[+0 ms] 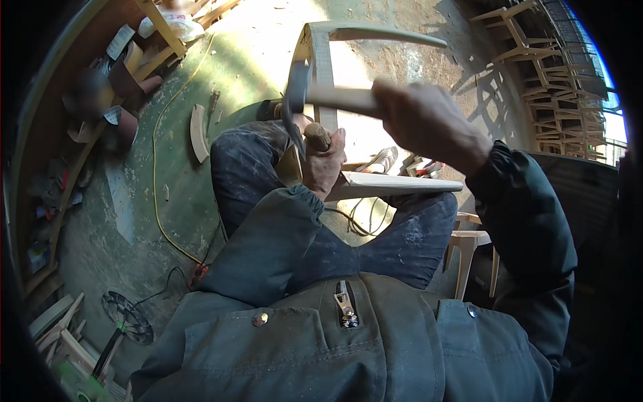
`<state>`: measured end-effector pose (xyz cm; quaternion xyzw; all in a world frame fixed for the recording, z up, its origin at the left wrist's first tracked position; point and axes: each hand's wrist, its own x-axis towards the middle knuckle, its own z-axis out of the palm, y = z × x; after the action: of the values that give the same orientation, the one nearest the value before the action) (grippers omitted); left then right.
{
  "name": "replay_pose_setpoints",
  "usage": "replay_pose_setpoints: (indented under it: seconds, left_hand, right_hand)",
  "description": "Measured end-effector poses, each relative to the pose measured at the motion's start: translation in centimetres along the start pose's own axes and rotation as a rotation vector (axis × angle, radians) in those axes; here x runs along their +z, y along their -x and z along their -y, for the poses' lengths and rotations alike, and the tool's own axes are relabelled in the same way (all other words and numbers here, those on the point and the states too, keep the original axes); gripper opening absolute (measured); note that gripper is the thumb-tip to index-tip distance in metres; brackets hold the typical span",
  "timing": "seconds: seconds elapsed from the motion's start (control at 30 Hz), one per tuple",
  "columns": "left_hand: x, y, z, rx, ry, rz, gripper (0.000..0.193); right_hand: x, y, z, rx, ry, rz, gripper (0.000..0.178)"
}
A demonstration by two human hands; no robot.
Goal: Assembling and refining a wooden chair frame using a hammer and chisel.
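Note:
My right hand (423,119) is closed round the pale wooden handle of a hammer (343,100). The hammer's dark metal head hangs over the far side of my left hand (324,167). That hand is wrapped round a wooden-handled tool (317,137), whose round butt end points up; its working end is hidden. A pale wooden chair frame (323,70) stands between my knees, with one bar running across in front of my right thigh and another reaching right at the far end. I cannot tell whether the hammer touches the tool's butt.
A yellow cord (157,144) snakes over the green floor on the left, near a curved wood piece (199,134). Stacked wooden chair frames (559,100) line the far right. A small stool (467,241) stands by my right knee, and a round black base (127,317) lies lower left.

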<state>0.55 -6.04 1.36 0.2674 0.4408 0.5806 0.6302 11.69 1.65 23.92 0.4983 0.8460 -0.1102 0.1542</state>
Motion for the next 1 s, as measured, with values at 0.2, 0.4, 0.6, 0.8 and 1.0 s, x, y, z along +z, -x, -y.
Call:
replay_pose_setpoints:
  seconds: [0.2,0.4,0.6,0.8,1.0]
  left_hand:
    - [-1.0,0.5,0.4,0.042,0.073,0.006,0.028]
    - [-6.1,-1.1,7.0,0.03,-0.17,0.028,0.022]
    - [-1.0,1.9,1.0,-0.009,0.217,-0.022,0.022]
    - [-1.6,2.2,1.8,0.061,0.209,-0.06,0.023]
    - [-1.1,1.6,1.3,0.047,0.126,-0.038,0.022]
  right_hand:
    - [-2.8,0.6,1.2,-0.035,-0.12,-0.217,0.007]
    - [0.7,-1.2,3.1,-0.182,0.179,0.191,0.012]
    - [0.0,1.3,2.3,0.058,-0.264,-0.196,0.008]
    - [0.5,0.6,0.6,-0.048,-0.076,-0.055,0.006]
    - [0.4,-1.2,2.1,0.038,-0.531,-0.349,0.016]
